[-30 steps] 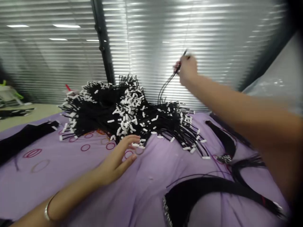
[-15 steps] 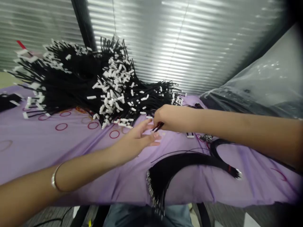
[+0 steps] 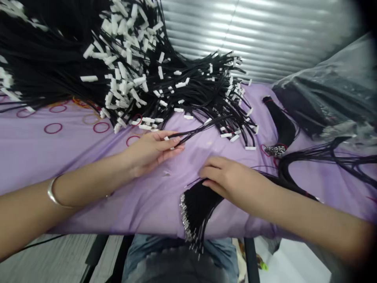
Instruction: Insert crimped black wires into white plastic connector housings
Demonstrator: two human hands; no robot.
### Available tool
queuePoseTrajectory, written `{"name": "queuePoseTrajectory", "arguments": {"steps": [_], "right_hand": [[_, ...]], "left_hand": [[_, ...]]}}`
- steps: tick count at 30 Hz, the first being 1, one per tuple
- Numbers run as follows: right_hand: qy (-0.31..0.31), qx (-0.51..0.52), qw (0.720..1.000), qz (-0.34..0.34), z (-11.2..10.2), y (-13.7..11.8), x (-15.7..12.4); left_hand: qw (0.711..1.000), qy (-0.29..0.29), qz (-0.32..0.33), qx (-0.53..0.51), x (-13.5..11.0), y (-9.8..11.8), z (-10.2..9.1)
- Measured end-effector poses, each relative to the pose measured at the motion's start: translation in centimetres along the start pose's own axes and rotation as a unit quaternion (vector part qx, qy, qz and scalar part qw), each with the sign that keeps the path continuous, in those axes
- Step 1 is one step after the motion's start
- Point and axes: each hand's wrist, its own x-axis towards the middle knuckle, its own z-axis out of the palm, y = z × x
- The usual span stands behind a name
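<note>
A big heap of black cords with white tips [image 3: 123, 67] lies on a table under a purple cloth [image 3: 88, 157]. My left hand [image 3: 153, 151] pinches the ends of a few black cords [image 3: 200, 127] that run back into the heap. My right hand [image 3: 226, 179] rests palm down, fingers together, on a sorted bundle of black cords with metal ends [image 3: 196, 208] that hangs over the table's near edge.
Red rubber bands [image 3: 53, 127] lie scattered on the cloth at the left. Another tied black bundle [image 3: 279, 125] and loose cords [image 3: 324, 155] lie at the right, beside a clear plastic bag [image 3: 330, 90]. Window blinds [image 3: 265, 35] close off the back.
My right hand came down from high up, passed the cords to my left hand, then dropped onto the near bundle. The view tilted down toward the table's edge.
</note>
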Motion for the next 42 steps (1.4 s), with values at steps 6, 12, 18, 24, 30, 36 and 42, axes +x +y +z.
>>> {"name": "queuePoseTrajectory", "arguments": {"steps": [6,12,18,24,30,36,42], "right_hand": [[-0.066,0.174,0.982,-0.015,0.2,1.7,1.1],[-0.057,0.217,0.974,0.015,0.4,1.6,1.2],[-0.045,0.234,0.971,0.027,0.8,1.0,0.5],[0.001,0.231,0.971,0.061,0.9,0.9,0.0],[0.038,0.248,0.968,0.003,1.3,0.9,0.2],[0.031,0.220,0.975,0.001,0.5,-0.2,0.7],[0.059,0.216,0.971,0.078,-1.4,-1.0,0.9]], "left_hand": [[0.979,-0.040,0.108,0.171,0.7,-0.3,-1.4],[0.968,-0.030,0.144,0.204,3.0,0.5,-2.3],[0.981,-0.054,0.145,0.121,1.4,0.7,-1.9],[0.951,0.014,0.225,0.211,-0.1,0.7,-1.4],[0.866,0.024,0.279,0.415,-1.2,0.7,-0.9],[0.947,-0.059,0.132,0.286,-1.5,-0.5,-0.9],[0.986,-0.113,-0.009,0.124,-2.1,-1.9,-1.0]]}}
